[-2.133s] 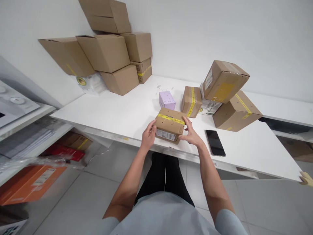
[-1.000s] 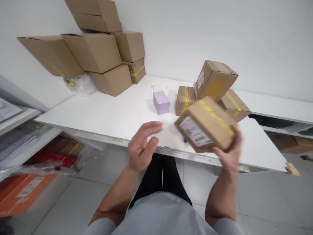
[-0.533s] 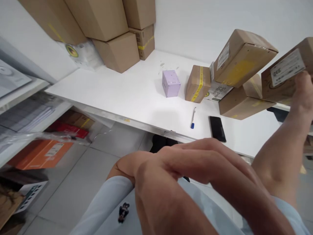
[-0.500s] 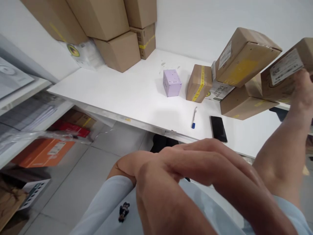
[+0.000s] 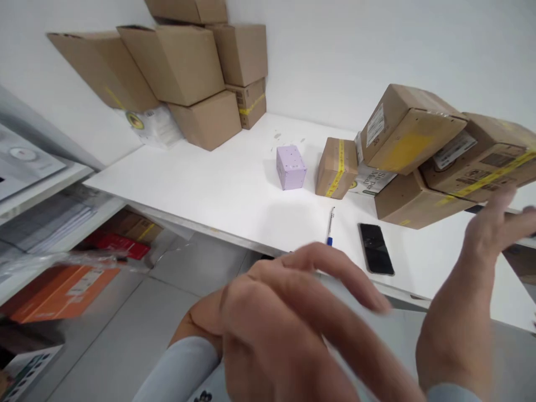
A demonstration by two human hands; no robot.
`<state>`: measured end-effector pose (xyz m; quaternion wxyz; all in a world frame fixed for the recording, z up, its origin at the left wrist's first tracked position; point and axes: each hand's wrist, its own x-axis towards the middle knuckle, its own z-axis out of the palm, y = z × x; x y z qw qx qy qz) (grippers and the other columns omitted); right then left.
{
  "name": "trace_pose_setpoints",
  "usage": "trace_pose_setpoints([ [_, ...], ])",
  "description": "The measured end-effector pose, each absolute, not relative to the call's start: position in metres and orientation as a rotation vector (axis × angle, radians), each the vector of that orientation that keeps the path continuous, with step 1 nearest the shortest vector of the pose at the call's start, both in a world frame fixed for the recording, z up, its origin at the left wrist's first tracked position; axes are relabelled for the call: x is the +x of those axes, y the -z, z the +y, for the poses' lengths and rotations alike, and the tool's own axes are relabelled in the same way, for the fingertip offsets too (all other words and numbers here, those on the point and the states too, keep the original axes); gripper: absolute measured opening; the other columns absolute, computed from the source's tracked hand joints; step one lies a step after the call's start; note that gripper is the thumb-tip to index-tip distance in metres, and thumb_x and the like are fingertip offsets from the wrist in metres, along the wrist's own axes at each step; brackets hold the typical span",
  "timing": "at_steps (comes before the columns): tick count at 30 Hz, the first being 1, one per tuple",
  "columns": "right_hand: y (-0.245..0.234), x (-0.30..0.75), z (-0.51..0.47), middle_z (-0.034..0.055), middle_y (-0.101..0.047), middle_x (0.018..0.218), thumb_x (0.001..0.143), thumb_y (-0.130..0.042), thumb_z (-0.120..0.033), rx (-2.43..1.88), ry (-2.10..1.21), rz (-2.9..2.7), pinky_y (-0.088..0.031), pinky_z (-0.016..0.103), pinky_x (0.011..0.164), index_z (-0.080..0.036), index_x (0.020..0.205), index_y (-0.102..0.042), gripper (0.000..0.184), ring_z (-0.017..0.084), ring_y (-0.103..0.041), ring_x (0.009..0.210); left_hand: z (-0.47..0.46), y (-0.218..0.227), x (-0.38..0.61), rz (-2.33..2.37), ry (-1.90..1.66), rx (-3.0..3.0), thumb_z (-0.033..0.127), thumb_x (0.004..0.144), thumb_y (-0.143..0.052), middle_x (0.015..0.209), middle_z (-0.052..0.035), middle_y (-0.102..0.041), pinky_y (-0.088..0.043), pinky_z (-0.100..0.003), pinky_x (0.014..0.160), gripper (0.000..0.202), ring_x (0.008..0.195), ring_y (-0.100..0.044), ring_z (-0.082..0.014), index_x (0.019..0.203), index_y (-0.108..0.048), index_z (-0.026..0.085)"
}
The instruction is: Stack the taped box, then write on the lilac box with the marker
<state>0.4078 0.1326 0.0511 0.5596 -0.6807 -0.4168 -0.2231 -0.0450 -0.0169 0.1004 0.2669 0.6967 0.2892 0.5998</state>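
While the right hand (image 5: 488, 230) held the labelled carton (image 5: 486, 148) 0.5 s ago, its fingers are now spread, contact unclear. That carton now rests atop the lower taped carton (image 5: 412, 205); left hand (image 5: 274, 312) loose, fingers parted.

The left arm is bent, with the left hand (image 5: 285, 318) raised close to the camera, fingers separated and loosely curved. The right forearm (image 5: 458, 324) extends forward; the right hand (image 5: 492, 226) has its digits spread.
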Motion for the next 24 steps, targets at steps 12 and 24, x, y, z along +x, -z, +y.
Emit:
trace_pose_setpoints([
  [12, 0.086, 0.267, -0.043, 0.0126, -0.05, 0.126, 0.081, -0.065, -0.044, -1.566, 0.038, -0.81, -0.052, 0.049, 0.087, -0.02, 0.118, -0.057, 0.045, 0.025, -0.066, 0.103, 0.271, -0.014, 0.015, 2.226, -0.735, 1.913, 0.058, 0.076, -0.067, 0.16, -0.0188, -0.015, -0.035, -0.068, 0.101, 0.081, 0.136, -0.03, -0.0518, 0.145, -0.041, 0.026],
  [24, 0.081, 0.259, -0.056, 0.0094, -0.054, 0.117, 0.083, -0.066, -0.037, -1.505, 0.005, -0.854, -0.054, 0.047, 0.088, -0.021, 0.108, -0.062, 0.029, 0.019, -0.068, 0.088, 0.241, 0.006, -0.035, 1.906, -0.756, 2.048, 0.04, 0.075, -0.066, 0.14, -0.0155, -0.039, -0.043, -0.058, 0.101, 0.052, 0.122, -0.047, -0.0431, 0.125, -0.062, 0.027],
])
